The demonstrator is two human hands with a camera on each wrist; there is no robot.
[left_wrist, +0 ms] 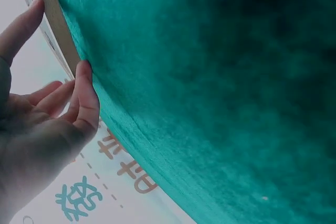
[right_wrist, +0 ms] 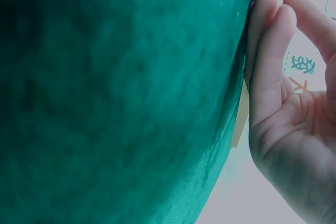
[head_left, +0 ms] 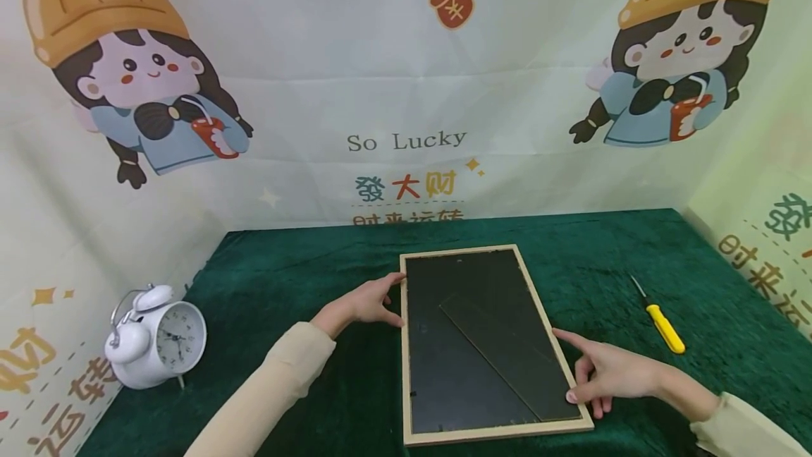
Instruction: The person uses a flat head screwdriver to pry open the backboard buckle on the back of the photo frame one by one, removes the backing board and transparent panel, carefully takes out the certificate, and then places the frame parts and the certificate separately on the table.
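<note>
A picture frame [head_left: 406,358] with a light wooden border lies back side up on the green cloth, its black backing board carrying a folded stand flap [head_left: 533,365]. Along its left edge my left hand [head_left: 361,303] rests, thumb and forefinger spread apart with both tips touching the wood. In the left wrist view, those fingertips meet the side of the wooden border [left_wrist: 58,19]. My right hand [head_left: 618,372] holds the lower right edge. Its thumb lies on the border, the forefinger reaches along the side, and the other fingers curl beside the corner.
A yellow-handled screwdriver [head_left: 666,330] lies to the right of the frame. At the far left stands a white twin-bell alarm clock [head_left: 158,340]. A printed cloth backdrop [head_left: 304,111] rises behind the green-covered table [head_left: 304,259] and along its sides.
</note>
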